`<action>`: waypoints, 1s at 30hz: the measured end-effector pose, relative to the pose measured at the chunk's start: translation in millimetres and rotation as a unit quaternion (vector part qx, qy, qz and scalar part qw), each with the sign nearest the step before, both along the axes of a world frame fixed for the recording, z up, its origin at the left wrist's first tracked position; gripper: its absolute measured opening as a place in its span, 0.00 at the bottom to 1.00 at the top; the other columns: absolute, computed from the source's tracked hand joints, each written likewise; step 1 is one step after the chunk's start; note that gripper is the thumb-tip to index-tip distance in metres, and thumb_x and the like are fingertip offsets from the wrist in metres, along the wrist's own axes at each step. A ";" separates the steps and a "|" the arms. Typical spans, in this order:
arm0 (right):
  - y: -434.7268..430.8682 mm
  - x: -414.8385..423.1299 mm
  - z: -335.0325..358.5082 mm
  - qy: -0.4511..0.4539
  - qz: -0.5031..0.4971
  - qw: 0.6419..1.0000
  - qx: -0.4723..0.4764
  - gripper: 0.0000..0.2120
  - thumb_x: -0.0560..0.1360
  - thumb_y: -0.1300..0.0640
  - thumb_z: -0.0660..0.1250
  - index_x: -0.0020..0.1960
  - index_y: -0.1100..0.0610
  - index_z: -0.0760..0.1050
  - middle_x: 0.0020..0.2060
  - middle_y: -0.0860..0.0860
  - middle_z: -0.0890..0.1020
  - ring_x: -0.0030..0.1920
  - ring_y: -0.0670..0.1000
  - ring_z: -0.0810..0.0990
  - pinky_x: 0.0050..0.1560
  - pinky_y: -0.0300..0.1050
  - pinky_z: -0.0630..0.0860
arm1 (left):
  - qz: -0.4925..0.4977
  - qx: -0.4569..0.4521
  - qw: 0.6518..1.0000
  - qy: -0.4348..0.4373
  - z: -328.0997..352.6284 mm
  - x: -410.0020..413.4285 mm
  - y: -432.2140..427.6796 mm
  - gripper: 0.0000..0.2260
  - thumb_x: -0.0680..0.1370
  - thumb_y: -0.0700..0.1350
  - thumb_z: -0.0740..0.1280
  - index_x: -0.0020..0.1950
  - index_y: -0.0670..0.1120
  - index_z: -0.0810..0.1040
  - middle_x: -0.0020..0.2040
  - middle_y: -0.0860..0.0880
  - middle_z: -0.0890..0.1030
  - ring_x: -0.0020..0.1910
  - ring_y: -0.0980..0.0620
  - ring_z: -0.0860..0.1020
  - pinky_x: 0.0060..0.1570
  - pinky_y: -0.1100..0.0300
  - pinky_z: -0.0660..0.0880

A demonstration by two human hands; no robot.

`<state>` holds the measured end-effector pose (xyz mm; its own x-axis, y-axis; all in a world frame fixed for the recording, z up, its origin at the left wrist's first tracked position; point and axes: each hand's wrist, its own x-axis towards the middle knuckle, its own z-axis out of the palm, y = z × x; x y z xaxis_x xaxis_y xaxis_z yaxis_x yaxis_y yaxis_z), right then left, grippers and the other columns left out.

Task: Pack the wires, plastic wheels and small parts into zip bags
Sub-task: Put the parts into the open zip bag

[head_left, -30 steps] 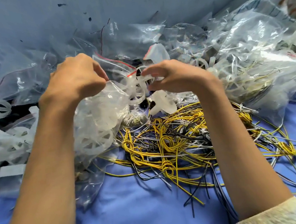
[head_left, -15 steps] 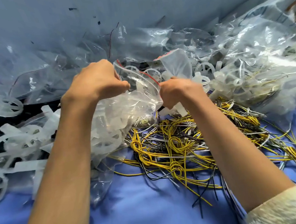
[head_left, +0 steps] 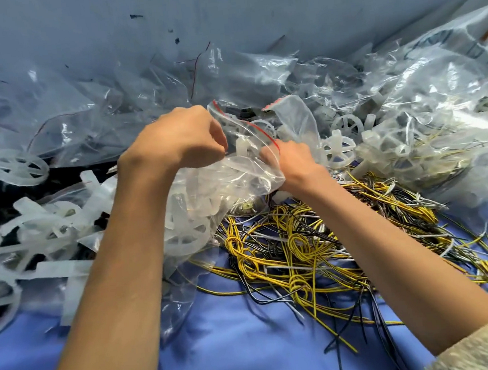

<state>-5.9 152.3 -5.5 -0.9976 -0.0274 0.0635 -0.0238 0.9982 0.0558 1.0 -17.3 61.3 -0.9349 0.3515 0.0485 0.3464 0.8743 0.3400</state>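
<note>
left grip: fingers curled tight, pinching the left rim of the clear zip bag with a red seal line
right grip: fingers curled, pinching the right rim of the same bag beside the red line; cannot tell if anything else was in it
bag state: mouth pulled open between the two grips, body sagging down onto the heap, held above the left edge of the wires
bag contents: translucent white spoked plastic wheels, one plain at the bottom
wires: tangled heap of yellow, black and white wires lay loose on the blue cloth-covered tabletop, under the right forearm
loose wheels: one white spoked wheel just right of the right grip, another far left
behind: pile of crumpled clear plastic bags
right side: large clear bag of wheels and wires
</note>
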 end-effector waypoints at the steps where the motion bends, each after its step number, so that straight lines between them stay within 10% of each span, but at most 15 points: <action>1: 0.6 2.4 0.7 0.003 0.009 1.000 -0.013 0.12 0.78 0.58 0.61 0.59 0.60 0.73 0.55 0.58 0.78 0.55 0.59 0.78 0.46 0.46 0.67 | -0.002 -0.003 1.000 -0.004 0.5 0.0 -0.7 0.10 0.74 0.44 0.65 0.48 0.59 0.81 0.49 0.48 0.79 0.52 0.44 0.77 0.57 0.50 0.75; 11: 2.6 1.9 -14.6 0.021 0.023 0.999 -0.011 0.08 0.75 0.57 0.65 0.53 0.58 0.77 0.49 0.56 0.80 0.50 0.58 0.79 0.43 0.45 0.67 | -0.015 -0.010 0.999 -0.028 2.3 -1.0 -6.0 0.10 0.76 0.48 0.65 0.54 0.55 0.81 0.49 0.48 0.80 0.51 0.46 0.78 0.56 0.52 0.75; 20: 15.9 5.8 15.4 0.093 -0.007 0.971 -0.219 0.04 0.77 0.62 0.63 0.48 0.62 0.76 0.45 0.60 0.81 0.45 0.60 0.79 0.46 0.56 0.77 | -0.021 0.006 1.000 -0.005 -0.5 -3.8 -1.0 0.09 0.75 0.51 0.66 0.51 0.52 0.83 0.50 0.46 0.83 0.50 0.44 0.79 0.56 0.50 0.76; 27: 21.2 28.5 62.9 0.109 0.046 0.801 -0.588 0.10 0.79 0.63 0.61 0.41 0.53 0.67 0.48 0.57 0.83 0.42 0.52 0.83 0.43 0.46 0.80 | -0.045 0.136 0.988 0.056 -0.3 -3.2 13.0 0.06 0.71 0.49 0.73 0.48 0.52 0.84 0.33 0.53 0.79 0.33 0.60 0.75 0.36 0.67 0.71; 30: 19.1 40.2 72.6 0.092 0.092 0.803 -0.582 0.10 0.79 0.64 0.61 0.41 0.53 0.66 0.48 0.58 0.82 0.39 0.51 0.82 0.37 0.40 0.78 | -0.068 0.215 0.972 0.059 3.1 0.2 19.2 0.08 0.71 0.43 0.70 0.49 0.52 0.84 0.32 0.48 0.74 0.29 0.54 0.68 0.29 0.67 0.65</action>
